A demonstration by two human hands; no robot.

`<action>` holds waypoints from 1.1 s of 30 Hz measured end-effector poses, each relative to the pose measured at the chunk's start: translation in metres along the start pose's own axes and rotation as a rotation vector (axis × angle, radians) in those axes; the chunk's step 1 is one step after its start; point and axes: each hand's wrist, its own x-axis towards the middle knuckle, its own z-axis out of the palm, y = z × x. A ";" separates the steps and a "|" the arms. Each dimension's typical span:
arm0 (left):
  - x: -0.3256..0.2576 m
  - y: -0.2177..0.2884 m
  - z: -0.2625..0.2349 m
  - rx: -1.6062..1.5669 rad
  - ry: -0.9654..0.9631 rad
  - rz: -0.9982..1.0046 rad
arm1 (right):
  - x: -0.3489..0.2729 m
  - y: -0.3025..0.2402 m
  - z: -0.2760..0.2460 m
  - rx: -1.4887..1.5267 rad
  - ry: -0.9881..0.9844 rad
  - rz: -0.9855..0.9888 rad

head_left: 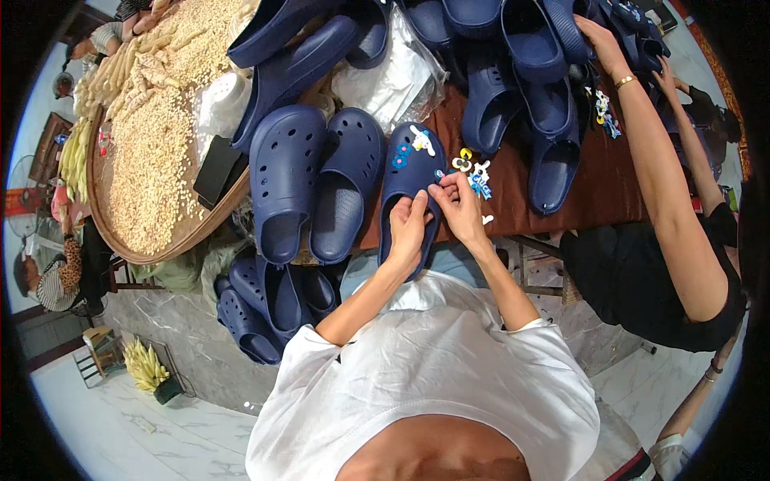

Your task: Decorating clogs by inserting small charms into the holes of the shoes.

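Note:
A navy blue clog [407, 170] lies toe away from me at the table's front edge. White cartoon and blue flower charms [402, 155] are fixed on its upper. My left hand [408, 230] grips the clog near its opening, thumb on top. Beside it, my right hand [461, 210] has thumb and forefinger pinched at the clog's right side, where a small round shoe charm [439, 174] shows at the fingertips. Loose shoe charms [480, 181], white, yellow and blue, lie just to the right. A pair of plain navy clogs [287, 172] stands to the left.
More navy clogs [553, 164] are heaped at the back, near clear plastic bags [397, 80]. On the left is a round woven tray [128, 255] of pale kernels with a black box [220, 171] on it. A co-worker's arm [666, 160] reaches in from the right. More clogs [277, 293] hang lower left.

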 end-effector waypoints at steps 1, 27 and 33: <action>0.001 -0.003 -0.002 -0.002 0.004 -0.006 | -0.002 -0.005 0.001 -0.072 0.029 -0.072; 0.013 -0.027 -0.013 0.070 0.034 0.093 | 0.000 -0.008 -0.002 -0.572 -0.051 -0.137; 0.006 -0.023 -0.002 -0.040 0.030 0.085 | 0.003 0.005 0.001 -0.602 0.071 -0.304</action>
